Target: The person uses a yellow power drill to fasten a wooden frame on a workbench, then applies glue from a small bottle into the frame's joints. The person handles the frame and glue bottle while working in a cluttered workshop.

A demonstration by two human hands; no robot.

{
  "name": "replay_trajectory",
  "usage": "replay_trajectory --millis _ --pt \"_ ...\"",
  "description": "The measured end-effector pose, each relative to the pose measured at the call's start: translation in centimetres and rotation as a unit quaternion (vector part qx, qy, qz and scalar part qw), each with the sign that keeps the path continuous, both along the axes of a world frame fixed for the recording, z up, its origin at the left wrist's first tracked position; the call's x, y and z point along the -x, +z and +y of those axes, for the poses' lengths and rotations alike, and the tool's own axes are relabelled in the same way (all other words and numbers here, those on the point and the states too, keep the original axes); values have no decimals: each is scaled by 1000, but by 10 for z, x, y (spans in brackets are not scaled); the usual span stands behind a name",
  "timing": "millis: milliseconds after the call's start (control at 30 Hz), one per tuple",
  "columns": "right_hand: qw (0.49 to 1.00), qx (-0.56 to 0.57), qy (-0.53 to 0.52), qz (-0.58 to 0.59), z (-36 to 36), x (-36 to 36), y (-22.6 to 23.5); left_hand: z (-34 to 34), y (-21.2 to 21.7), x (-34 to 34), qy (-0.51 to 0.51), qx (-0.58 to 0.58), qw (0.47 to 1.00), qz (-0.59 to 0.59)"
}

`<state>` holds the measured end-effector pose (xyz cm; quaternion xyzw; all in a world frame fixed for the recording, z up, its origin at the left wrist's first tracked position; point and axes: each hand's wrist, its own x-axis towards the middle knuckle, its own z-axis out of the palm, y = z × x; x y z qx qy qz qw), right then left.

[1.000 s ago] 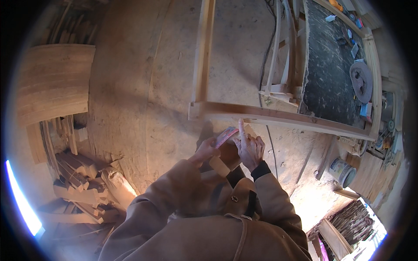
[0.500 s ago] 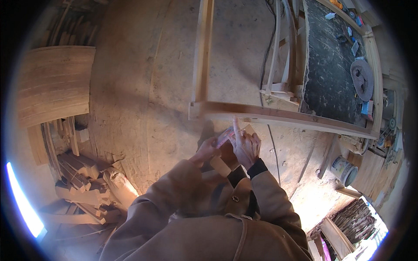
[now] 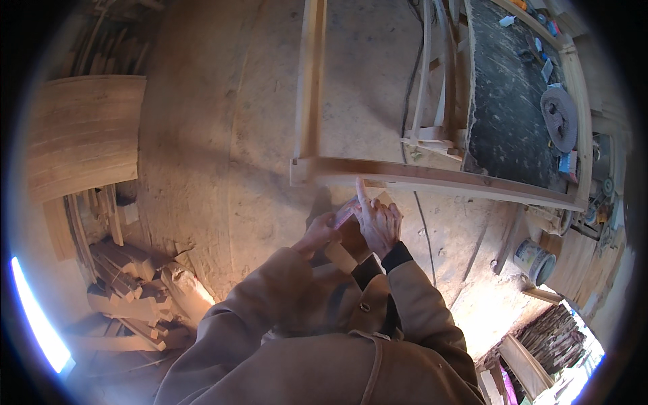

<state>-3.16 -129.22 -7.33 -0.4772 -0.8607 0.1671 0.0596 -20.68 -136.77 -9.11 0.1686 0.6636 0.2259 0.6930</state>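
Note:
My left hand (image 3: 320,233) is closed on the near end of a small flat packet (image 3: 346,212), pinkish with pale edges. My right hand (image 3: 380,226) lies over the packet's other side, its index finger stretched toward the wooden frame and its other fingers curled. A tan flat piece (image 3: 385,198) shows just beyond those curled knuckles; whether the hand grips it or the packet is hidden. Close ahead of the fingertip runs the near rail of the wooden frame (image 3: 432,177).
At right, a dark worktop (image 3: 509,101) carries a coiled grey strip (image 3: 559,120) and small packets. A bucket (image 3: 534,262) stands on the floor near a black cable (image 3: 424,233). Wood offcuts (image 3: 128,290) are heaped at left below a plank panel (image 3: 88,135).
My right index finger has shifted slightly left along the rail. Both hands otherwise keep nearly the same place and grip; the view has moved a little.

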Motion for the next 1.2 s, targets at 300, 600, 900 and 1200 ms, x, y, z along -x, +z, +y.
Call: replay_trajectory --millis 300,600,900,1200 --pt "999 11 -35 -22 0 -34 3 0 -6 -2 0 -10 1000 -28" --pt "999 -7 -27 26 -6 -48 11 9 11 -1 -48 33 996 -66" --pt "986 132 42 97 -42 -36 4 9 2 -8 -57 29 992 -108" --pt "969 157 -188 -6 -35 -35 4 3 9 -24 49 -10 996 -78"
